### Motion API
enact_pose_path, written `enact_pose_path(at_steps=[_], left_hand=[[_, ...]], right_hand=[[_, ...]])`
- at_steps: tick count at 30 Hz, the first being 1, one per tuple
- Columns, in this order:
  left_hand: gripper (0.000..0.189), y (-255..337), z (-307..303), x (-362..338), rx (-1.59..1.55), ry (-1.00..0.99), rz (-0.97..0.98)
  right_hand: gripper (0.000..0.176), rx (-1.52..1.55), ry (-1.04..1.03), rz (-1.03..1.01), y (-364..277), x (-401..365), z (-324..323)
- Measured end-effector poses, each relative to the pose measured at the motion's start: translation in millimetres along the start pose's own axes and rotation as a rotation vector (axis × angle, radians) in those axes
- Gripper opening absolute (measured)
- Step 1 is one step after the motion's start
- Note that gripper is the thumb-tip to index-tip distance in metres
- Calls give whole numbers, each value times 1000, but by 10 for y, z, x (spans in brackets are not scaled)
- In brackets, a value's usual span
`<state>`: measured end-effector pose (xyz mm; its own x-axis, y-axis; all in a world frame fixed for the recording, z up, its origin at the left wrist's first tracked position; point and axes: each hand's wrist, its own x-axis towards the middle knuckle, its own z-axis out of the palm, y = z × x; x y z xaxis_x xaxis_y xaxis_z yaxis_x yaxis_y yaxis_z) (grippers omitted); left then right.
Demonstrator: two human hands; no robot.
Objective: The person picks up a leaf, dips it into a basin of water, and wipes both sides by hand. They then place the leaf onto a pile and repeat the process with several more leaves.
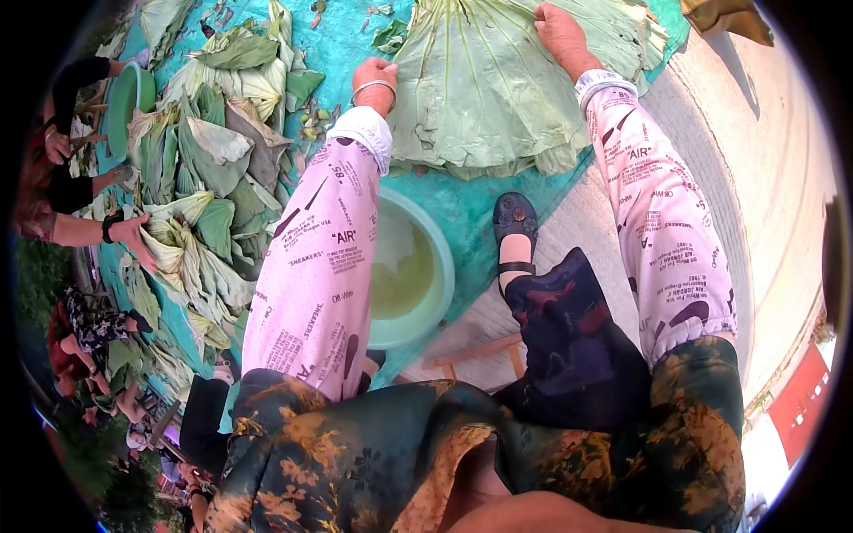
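A large pale green leaf (484, 98), with ribs fanning out from its top, is spread over the teal sheet (342, 27). My left hand (377, 84), with a bracelet at the wrist, is closed at the leaf's left edge. Near the upper right part of the leaf, my right hand (562, 35) has its fingers curled together on the leaf surface. Both hands seem to pinch the leaf, though the fingertips are partly hidden. More leaf layers show beneath and to the right of it. Printed pink sleeves cover both my forearms.
Below the leaf stands a light green basin (435, 266) with yellowish water, partly behind my left forearm. Wilted leaves (213, 151) are heaped at the left. Beyond them, co-workers' hands (133, 238) reach in near a green tub (120, 111). Concrete (711, 133) lies at the right.
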<state>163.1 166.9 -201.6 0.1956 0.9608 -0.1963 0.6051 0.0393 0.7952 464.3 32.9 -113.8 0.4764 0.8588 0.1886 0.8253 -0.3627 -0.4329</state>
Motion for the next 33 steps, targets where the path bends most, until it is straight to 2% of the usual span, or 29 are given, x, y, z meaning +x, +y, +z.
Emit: enact_pose_path(at_steps=[1,2,5,6,8,9,11,12,13,14,16,19,20,23,25,26,28,29,30,31,32,33], left_hand=[[18,-98,59,45,-39,4,-1],[26,87,-33,-74,-129,-126,-160],[31,38,-212,-263,-489,-56,-261],[33,-109,-221,-270,-384,12,-116],[36,-408,-233,-207,-168,146,182],[37,-299,-338,-356,-51,144,257],[39,-99,-408,-715,192,155,387],[43,-147,-361,-771,184,69,445],[50,-206,-260,-852,297,83,502],[61,24,-333,-1028,487,-74,367],[80,-23,-251,-1102,555,-242,300],[82,151,-352,-1155,522,-302,230],[75,192,-403,-1147,473,-302,215],[66,423,-953,-1192,454,-298,246],[50,383,-1520,-1329,419,-252,343],[46,255,-1822,-1466,415,-162,436],[43,-109,-2607,-1776,541,-87,460],[40,-203,-3088,-2062,618,-118,343],[39,-438,-3526,-2335,707,-92,285],[38,-579,-3956,-2668,730,-102,117],[37,-997,-4332,-2932,790,-27,122],[35,-1311,-4593,-3193,822,0,4]], right_hand=[[27,-19,41,6,40,-22,74],[31,-37,82,13,104,-24,168],[42,-30,288,-89,66,-151,309],[45,-14,374,-142,30,-216,311],[39,-143,481,-227,-68,-359,273],[36,-202,534,-276,-149,-441,250],[47,-28,315,-183,-324,-630,181],[48,-120,269,-203,-336,-690,201],[50,-190,229,-231,-297,-732,267],[65,-240,88,-210,-232,-762,327],[65,-388,20,-172,-77,-733,500],[64,-522,-74,-126,-1,-675,519],[64,-524,-120,-113,-38,-652,468],[63,-500,-168,-99,-43,-593,412],[63,-450,-193,-138,76,-491,437],[64,-433,-194,-155,178,-443,433],[63,-212,-36,-267,317,-492,387],[62,-104,27,-320,334,-590,301],[60,-36,54,-292,222,-799,128],[58,33,86,-265,99,-1044,-55],[56,32,35,-235,112,-1268,-161],[55,22,-23,-200,183,-1503,-207]])
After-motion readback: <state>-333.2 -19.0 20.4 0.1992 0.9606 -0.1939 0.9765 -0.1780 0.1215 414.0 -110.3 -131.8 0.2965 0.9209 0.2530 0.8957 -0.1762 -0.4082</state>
